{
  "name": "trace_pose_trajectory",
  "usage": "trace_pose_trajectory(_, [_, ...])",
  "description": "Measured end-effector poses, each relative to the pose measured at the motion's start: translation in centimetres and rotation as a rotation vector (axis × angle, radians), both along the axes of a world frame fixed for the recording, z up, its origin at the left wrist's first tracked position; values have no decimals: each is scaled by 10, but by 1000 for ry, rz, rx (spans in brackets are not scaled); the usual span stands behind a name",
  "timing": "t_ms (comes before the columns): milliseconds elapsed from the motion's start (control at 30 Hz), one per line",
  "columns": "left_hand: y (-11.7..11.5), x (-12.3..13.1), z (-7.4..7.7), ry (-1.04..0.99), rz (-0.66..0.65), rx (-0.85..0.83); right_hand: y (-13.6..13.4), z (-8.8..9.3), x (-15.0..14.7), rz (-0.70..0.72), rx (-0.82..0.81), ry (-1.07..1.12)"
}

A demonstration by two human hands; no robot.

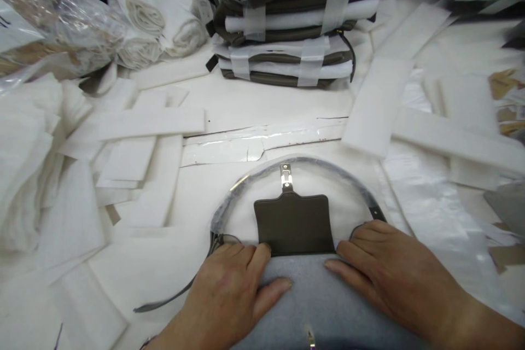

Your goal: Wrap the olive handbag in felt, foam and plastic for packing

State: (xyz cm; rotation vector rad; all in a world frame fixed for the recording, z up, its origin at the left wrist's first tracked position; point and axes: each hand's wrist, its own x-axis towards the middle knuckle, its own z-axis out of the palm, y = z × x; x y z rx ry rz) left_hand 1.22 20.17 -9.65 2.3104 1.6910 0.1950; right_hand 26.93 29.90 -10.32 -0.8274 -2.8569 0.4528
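Observation:
A handbag lies at the front of the table, a grey suede-like face turned up toward me. Its dark olive flap points away, tipped with a metal clasp. Beyond the flap arches the handle, wrapped in clear plastic. My left hand has its fingers curled over the bag's edge left of the flap, the thumb on the grey face. On the right side, my right hand grips the same edge likewise. A thin dark strap trails out to the left.
White foam strips are strewn on the left, beside a pile of soft white sheets. More foam strips lie on the right over clear plastic bags. Stacked wrapped bags stand at the back, near rolled white cloths.

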Motion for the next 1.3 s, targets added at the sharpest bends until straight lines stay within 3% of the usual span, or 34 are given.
trace_pose_trajectory(133, [0,5,-7,63,22,62,4,-1,-6,9,53,-39])
trace_pose_trajectory(267, [-5,15,-3,56,47,123,3,1,-6,9,61,-65])
trace_pose_trajectory(400, [-15,23,3,-34,-65,257,1,0,-6,12,68,-96])
trace_pose_trajectory(667, [-44,29,30,-105,-51,-98,1,-1,-5,32,115,-192])
trace_pose_trajectory(900, [-63,32,5,-68,-42,-36,-3,10,-8,27,106,-219])
trace_pose_trajectory(1033, [-65,33,-1,-54,-47,28,-1,26,-9,2,110,-166])
trace_pose_trajectory(1167, [-67,33,0,-63,-60,97,8,49,-30,51,114,33])
trace_pose_trajectory(1300, [-69,33,3,-83,-48,149,19,60,-85,122,-80,111])
